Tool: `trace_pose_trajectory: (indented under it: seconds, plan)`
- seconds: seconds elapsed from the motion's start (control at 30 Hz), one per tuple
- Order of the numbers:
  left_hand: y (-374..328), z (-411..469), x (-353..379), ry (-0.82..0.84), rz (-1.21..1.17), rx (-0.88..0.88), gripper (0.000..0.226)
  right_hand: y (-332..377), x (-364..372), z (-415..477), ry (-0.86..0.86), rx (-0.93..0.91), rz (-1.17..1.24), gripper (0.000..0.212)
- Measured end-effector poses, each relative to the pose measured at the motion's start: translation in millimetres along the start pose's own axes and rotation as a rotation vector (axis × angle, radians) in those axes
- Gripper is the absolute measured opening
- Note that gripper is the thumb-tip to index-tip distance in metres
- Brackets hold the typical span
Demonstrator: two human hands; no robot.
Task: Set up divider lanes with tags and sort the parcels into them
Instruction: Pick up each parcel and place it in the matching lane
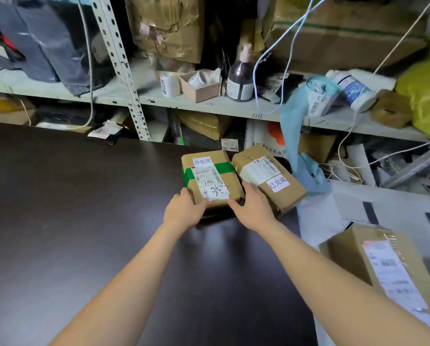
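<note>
Across most of the view lies the dark table (84,221), with cluttered metal shelving (209,106) behind its far edge. At the table's right edge sit a white mailer bag (318,216) and, nearest the camera, a large brown box (353,255) bearing a shipping label. Toward the far edge, right of centre, two brown parcels lie side by side, almost touching: the green-taped parcel (210,178) on the left and the plain parcel (284,196) angled to its right.

The left hand (184,211) is set against the near left corner of the green-taped parcel. The right hand (254,208) is at its near right corner, fingers reaching into the narrow gap between the two parcels. Both hands brace the parcel with fairly straight fingers and thumbs at its near edge, not wrapped round it.

A small white tag (202,161) sits at the far end of this parcel, and a second tag (279,183) is on the plain one.

The step looks like squaring this parcel into its place. Even pressure from both sides should stop it twisting, and the right fingers should avoid nudging the neighbour or covering either tag.
</note>
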State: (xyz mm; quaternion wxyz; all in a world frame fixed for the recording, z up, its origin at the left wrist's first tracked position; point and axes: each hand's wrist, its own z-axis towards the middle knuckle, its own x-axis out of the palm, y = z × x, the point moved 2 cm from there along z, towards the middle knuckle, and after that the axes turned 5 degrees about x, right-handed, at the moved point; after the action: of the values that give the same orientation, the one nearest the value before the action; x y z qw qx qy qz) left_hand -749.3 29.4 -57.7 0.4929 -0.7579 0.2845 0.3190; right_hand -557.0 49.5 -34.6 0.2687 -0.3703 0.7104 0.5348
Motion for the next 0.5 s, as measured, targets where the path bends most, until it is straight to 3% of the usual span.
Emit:
trace_pose_trajectory:
  seconds: [0.23,0.5]
  plan:
    - [10,16,24,-0.023,-0.513,-0.028,0.058,7,16,16,0.059,0.19,0.252,0.064]
    - [12,-31,19,-0.081,-0.594,0.019,0.053,5,16,-20,0.035,0.172,0.339,0.077]
